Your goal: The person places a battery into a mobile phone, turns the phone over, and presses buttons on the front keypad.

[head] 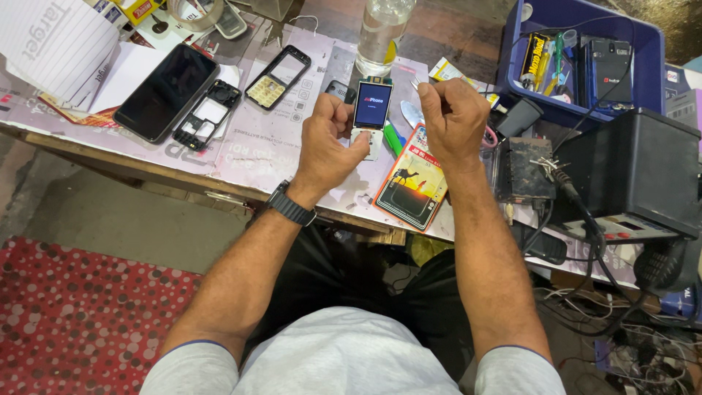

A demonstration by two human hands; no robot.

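Observation:
My left hand (333, 135) holds a small bare phone board (371, 117) with a lit blue screen and a white keypad area, thumb pressing near the keys. My right hand (453, 117) is closed beside it on thin metal tweezers (417, 83), whose tips stick up above my fingers. A black wristwatch (291, 205) sits on my left wrist. Both hands hover over the worktable (263, 150).
A black smartphone (165, 92), two empty phone frames (207, 113) (277, 76), a plastic bottle (380, 33), an orange box (413, 183), a blue tray of tools (585, 58) and a black power unit (636, 168) with cables crowd the table.

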